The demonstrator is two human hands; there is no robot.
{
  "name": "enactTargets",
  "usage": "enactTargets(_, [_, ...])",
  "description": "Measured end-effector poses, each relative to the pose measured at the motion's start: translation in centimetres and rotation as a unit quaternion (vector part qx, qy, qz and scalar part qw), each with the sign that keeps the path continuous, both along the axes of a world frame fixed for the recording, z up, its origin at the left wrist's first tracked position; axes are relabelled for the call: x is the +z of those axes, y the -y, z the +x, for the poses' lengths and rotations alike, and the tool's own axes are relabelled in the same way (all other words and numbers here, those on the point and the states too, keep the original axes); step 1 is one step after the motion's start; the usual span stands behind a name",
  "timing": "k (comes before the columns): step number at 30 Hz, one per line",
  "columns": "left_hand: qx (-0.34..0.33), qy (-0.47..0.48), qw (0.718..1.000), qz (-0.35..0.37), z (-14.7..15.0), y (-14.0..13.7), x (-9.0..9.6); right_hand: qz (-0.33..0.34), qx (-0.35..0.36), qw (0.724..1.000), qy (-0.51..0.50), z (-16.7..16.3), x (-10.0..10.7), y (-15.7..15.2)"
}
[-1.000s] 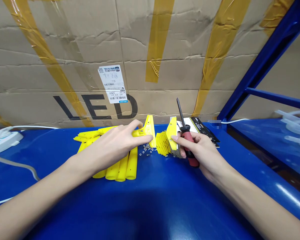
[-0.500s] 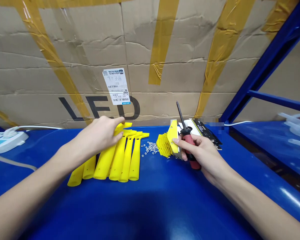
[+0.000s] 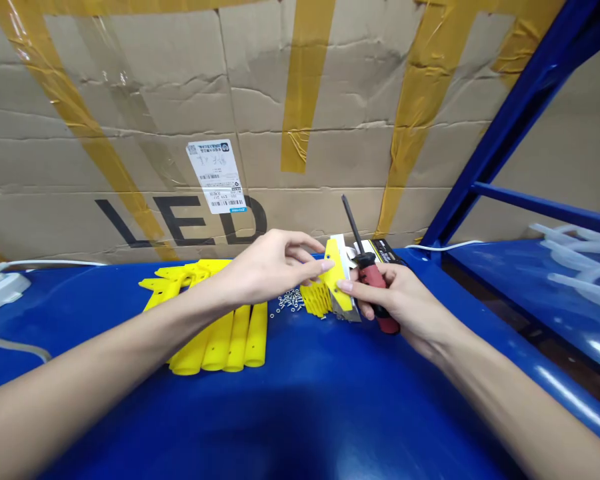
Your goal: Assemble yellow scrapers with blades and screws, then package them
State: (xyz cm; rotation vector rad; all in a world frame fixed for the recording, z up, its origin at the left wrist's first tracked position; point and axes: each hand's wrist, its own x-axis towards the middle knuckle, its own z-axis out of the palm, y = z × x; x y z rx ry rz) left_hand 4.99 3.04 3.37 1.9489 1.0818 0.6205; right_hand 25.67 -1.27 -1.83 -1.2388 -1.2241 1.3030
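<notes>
My right hand (image 3: pixel 405 297) holds a screwdriver (image 3: pixel 375 280) with a red and black handle, its dark shaft pointing up. Between the same hand's thumb and fingers is a yellow plate (image 3: pixel 337 270) backed by a flat metal blade (image 3: pixel 349 309). My left hand (image 3: pixel 275 267) pinches the plate's left edge, thumb in front and fingers partly hidden behind. Under my left forearm lie several yellow tapered handles (image 3: pixel 233 340), round ends toward me. Loose screws and nuts (image 3: pixel 290 300) lie beside a stack of small yellow plates (image 3: pixel 316 300).
A large taped cardboard box (image 3: pixel 260 87) stands along the back of the blue table (image 3: pixel 300 413). Black-and-white packaging (image 3: pixel 383 251) lies behind my right hand. A blue metal frame (image 3: pixel 500 127) and translucent plastic pieces (image 3: pixel 580 267) are at right, a white power strip (image 3: pixel 5 290) at left.
My left hand has moved right, from above the yellow handles to the yellow plate, and now grips its edge. My right hand still holds the screwdriver and plate. The view has shifted slightly right.
</notes>
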Motion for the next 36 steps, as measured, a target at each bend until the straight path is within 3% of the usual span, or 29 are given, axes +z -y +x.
enactTargets(6, [0.054,0.103,0.977,-0.177,2.5,-2.3,-1.0,-0.005,-0.037,0.998,0.045,0.7,0.2,-0.1])
enactTargets(9, [0.050,0.133,0.969,-0.204,3.0,-2.5,-1.3,-0.003,-0.041,0.998,0.049,0.8,0.2,-0.2])
enactTargets(13, [0.069,0.073,0.981,-0.169,3.2,-3.1,-1.7,0.001,-0.063,0.995,0.071,0.8,0.0,-0.4])
enactTargets(18, [0.086,0.001,0.988,-0.129,3.7,-5.1,-2.9,0.031,-0.121,0.968,0.219,1.1,-0.2,-0.7])
enactTargets(23, [0.072,-0.078,0.993,-0.047,4.9,-5.8,-4.0,0.064,-0.100,0.917,0.380,1.0,-0.6,-0.5])
enactTargets(31, [0.031,-0.167,0.980,0.103,4.4,-5.3,-4.3,0.093,-0.067,0.897,0.426,0.8,-2.2,-0.8])
enactTargets(33, [0.018,-0.178,0.976,0.122,3.9,-4.3,-4.3,0.095,-0.068,0.901,0.419,0.7,-2.1,-0.8])
enactTargets(36, [-0.040,-0.188,0.973,0.130,3.2,-2.5,-4.2,0.066,-0.049,0.938,0.336,0.6,-2.0,-0.7])
